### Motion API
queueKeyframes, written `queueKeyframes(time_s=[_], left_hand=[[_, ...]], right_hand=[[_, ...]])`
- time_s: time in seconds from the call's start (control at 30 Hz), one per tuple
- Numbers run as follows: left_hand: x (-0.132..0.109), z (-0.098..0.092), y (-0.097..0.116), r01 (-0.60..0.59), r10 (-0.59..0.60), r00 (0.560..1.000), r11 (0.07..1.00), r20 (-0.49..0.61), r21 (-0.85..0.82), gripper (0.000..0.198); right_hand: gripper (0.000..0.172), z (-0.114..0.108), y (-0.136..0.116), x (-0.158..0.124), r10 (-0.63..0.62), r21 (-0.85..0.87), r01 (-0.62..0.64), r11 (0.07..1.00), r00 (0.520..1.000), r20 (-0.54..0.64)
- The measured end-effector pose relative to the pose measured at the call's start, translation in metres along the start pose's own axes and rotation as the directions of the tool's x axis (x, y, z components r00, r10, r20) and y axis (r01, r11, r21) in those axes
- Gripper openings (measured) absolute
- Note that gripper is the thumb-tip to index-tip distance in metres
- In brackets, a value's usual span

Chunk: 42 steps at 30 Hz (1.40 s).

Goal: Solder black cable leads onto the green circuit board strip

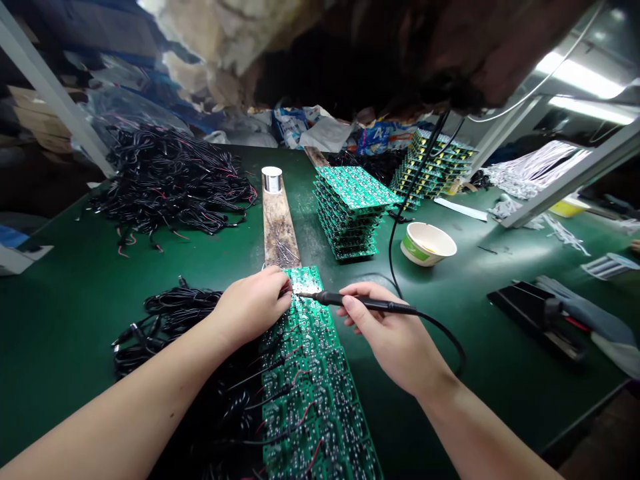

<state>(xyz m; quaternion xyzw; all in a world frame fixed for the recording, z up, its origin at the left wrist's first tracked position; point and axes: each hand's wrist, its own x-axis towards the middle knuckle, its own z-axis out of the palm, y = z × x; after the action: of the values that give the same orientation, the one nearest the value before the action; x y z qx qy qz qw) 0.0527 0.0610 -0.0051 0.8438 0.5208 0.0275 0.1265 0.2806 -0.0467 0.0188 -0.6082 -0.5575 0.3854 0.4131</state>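
Across the green counter (pixel 75 333), a heap of black-and-red wires (pixel 170 183) at far left, a silver spool of solder (pixel 271 179) on a worn wooden plank (pixel 279 227), stacks of green circuit boards (pixel 350 210) beyond, a green-banded paper bowl (pixel 429 243), bundled white cables (pixel 535 170) farther right, and a flat black tray (pixel 535 320) near the right edge.

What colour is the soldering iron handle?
The handle is black; the head view shows it best.

Circuit-board strip (pixel 313 393) under left hand (pixel 253 303), wire heap (pixel 170 183) left, bowl (pixel 427 243) right
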Motion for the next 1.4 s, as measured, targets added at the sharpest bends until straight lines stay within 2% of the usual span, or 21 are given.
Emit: queueKeyframes(time_s=[0.4,0.57,0.7,0.77,0.9,1.07,1.2,1.4], left_hand=[[-0.001,-0.001,0.003,-0.001,0.001,1.000,1.000,0.010,0.027,0.024],[0.000,0.000,0.003,0.005,-0.005,1.000,1.000,0.000,-0.003,0.021],[0.004,-0.001,-0.002,0.138,-0.155,0.978,0.982,-0.139,-0.128,0.016],[0.007,0.000,-0.007,0.161,-0.199,0.964,0.965,-0.176,-0.208,0.016],[0.011,0.004,-0.017,0.137,-0.182,0.973,0.951,-0.144,-0.278,0.016],[0.009,0.001,-0.016,0.114,-0.150,0.980,0.961,-0.129,-0.251,0.026],[0.003,-0.006,-0.008,0.159,-0.190,0.973,0.962,-0.128,-0.224,0.026],[0.003,-0.014,-0.014,0.118,-0.139,0.985,0.975,-0.102,-0.189,0.041]], right_hand=[[0.028,-0.003,-0.001,0.002,-0.041,0.006,0.041,0.999,0.998,-0.051],[0.026,0.003,0.001,0.039,-0.159,-0.043,0.156,0.987,0.983,-0.088],[0.024,0.016,0.000,0.078,-0.269,-0.102,0.262,0.960,0.961,-0.060],[0.022,0.023,-0.002,0.092,-0.292,-0.117,0.286,0.951,0.955,-0.042],[0.019,0.032,-0.005,0.109,-0.313,-0.154,0.306,0.939,0.950,-0.021],[0.019,0.037,-0.005,0.117,-0.307,-0.177,0.301,0.937,0.952,-0.007],[0.019,0.038,-0.005,0.119,-0.291,-0.172,0.287,0.943,0.957,-0.002],[0.020,0.030,-0.009,0.107,-0.293,-0.146,0.285,0.947,0.955,-0.035]])
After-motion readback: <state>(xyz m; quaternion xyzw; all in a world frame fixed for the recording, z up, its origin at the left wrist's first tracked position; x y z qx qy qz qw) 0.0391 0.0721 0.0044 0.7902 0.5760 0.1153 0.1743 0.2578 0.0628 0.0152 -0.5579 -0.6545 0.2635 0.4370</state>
